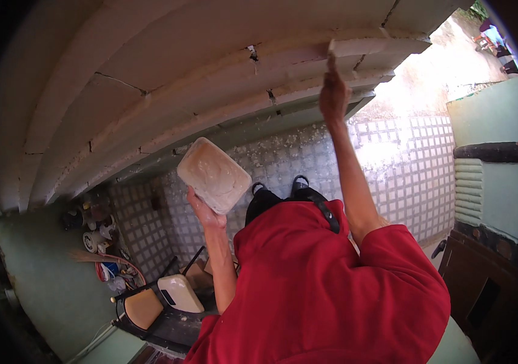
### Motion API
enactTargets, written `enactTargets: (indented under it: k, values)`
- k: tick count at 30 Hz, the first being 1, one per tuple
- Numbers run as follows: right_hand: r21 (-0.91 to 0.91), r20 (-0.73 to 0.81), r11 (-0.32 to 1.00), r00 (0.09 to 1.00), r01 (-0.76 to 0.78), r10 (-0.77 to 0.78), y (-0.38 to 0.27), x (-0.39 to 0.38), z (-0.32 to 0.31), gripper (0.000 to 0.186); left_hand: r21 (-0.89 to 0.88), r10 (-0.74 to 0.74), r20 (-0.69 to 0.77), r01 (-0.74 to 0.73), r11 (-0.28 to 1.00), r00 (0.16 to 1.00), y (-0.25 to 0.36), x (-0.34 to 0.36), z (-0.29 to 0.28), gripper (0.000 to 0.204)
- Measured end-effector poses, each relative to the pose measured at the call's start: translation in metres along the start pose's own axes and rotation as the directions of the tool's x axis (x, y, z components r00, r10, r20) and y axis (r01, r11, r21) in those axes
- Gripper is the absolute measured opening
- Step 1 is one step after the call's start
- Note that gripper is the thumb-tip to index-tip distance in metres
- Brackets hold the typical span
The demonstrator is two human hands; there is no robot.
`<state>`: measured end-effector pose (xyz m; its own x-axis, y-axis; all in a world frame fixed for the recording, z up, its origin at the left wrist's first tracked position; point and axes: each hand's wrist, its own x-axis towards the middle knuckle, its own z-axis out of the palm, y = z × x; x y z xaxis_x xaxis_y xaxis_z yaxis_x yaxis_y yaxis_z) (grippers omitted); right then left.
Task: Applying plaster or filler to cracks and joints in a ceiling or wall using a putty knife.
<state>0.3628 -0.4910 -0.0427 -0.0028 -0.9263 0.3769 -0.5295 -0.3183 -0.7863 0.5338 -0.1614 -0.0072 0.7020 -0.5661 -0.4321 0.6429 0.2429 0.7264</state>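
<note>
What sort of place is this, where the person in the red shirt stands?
Perhaps a home's porch or entryway: there is a tiled floor with pale spatter on part of it, a cracked, ridged surface ahead, and bright, open ground at upper right.

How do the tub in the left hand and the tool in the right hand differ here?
The tub is broad with rounded corners; the tool looks narrow.
The tub, in the left hand, is nearer the body; the tool, in the outstretched right hand, is up by the cracked surface, contact unclear.
The tub holds pale paste; any on the tool is too blurred to tell.
Both are hand-held.
</note>
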Motion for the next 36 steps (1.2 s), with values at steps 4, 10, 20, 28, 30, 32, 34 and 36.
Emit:
enactTargets:
  k: [4,10,20,28,30,32,34,36]
  values:
    - [0.040,0.013,0.996,0.997,0.081,-0.081,-0.033,-0.032,0.031,0.059,0.021,-0.015,-0.013,0.015,1.000,1.000,0.005,-0.003,0.006,0.058]
    - [0.326,0.026,0.928,0.980,0.180,-0.199,-0.065,-0.057,0.043,0.060,0.043,0.005,0.028,-0.006,0.999,1.000,0.008,-0.006,0.013,0.056]
    - [0.301,-0.034,0.946,0.993,0.117,-0.112,-0.049,-0.041,0.032,0.056,-0.004,-0.010,-0.020,0.010,1.000,1.000,0.010,-0.003,-0.003,0.057]
    - [0.218,-0.004,0.945,0.968,0.244,-0.249,-0.062,-0.070,0.065,0.055,0.025,0.039,0.022,-0.039,0.999,0.999,0.017,-0.013,-0.003,0.054]
    - [0.304,0.045,0.931,0.973,0.201,-0.224,-0.062,-0.073,0.059,0.052,0.036,0.030,-0.011,-0.030,0.999,0.999,0.017,-0.007,-0.011,0.057]
    - [0.380,0.088,0.912,0.975,0.156,-0.204,-0.051,-0.074,0.052,0.050,0.025,0.013,-0.021,-0.012,1.000,1.000,0.017,-0.003,-0.013,0.057]
    - [0.436,0.266,0.891,0.964,-0.124,0.004,-0.033,-0.075,0.041,0.040,0.011,-0.008,-0.026,0.008,1.000,1.000,0.016,0.000,-0.013,0.056]
    - [0.703,0.329,0.604,0.924,-0.376,0.192,-0.015,-0.066,0.024,0.038,-0.061,-0.016,-0.013,0.015,0.998,1.000,0.013,0.001,-0.015,0.056]
